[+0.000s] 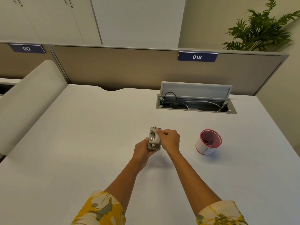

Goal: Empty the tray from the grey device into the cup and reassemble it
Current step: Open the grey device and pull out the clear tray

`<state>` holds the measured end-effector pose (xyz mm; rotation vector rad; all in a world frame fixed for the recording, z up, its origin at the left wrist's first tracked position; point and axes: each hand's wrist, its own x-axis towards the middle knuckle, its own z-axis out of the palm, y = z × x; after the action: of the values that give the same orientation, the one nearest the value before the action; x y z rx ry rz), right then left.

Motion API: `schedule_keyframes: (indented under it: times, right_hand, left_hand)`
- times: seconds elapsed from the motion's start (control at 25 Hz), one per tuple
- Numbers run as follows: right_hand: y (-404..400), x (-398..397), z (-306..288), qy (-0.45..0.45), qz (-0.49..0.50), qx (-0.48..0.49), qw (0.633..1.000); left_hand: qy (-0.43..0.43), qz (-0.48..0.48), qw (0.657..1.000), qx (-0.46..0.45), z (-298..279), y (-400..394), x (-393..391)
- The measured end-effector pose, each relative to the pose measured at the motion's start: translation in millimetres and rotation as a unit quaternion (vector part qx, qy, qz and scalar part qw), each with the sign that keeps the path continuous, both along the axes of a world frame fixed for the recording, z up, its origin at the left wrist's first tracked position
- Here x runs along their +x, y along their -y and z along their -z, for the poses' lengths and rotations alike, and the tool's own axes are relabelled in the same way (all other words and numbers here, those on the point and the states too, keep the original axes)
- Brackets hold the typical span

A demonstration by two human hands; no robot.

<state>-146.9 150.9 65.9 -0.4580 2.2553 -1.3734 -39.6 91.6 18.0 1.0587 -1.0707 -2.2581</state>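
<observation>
2 hands, left hand (142,151) and right hand (168,140) gripping grey device (154,141), cup (208,142) nearby, contents unclear

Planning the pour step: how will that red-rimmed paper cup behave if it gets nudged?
The cup looks like thin paper, so probably light and easy to slide on the smooth desk. It stands upright, free of both hands, holding little, so a bump near its rim may tip it. Its walls would likely dent under a squeeze.
</observation>
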Motion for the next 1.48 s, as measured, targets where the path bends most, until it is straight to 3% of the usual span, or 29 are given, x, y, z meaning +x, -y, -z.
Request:
schedule_keyframes:
  times: [0.72, 1.08, 1.36, 1.48]
  right_hand:
    - [7, -16, -12, -0.011, -0.014, 0.050, 0.999]
    - [10, -19, -16, -0.060, -0.040, 0.073, 0.995]
    - [4, -24, -11, -0.004, -0.072, 0.052, 0.996]
    - [-3, -29, -7, 0.127, -0.074, -0.012, 0.989]
  left_hand:
    - [0.014, -0.033, 0.989, -0.146, -4, -9, -5]
    - [-0.010, -0.030, 0.994, -0.108, -4, -9, -8]
    - [0.023, -0.020, 0.992, -0.121, 0, -6, -3]
    - [0.031, -0.028, 0.993, -0.111, 2, -4, 2]
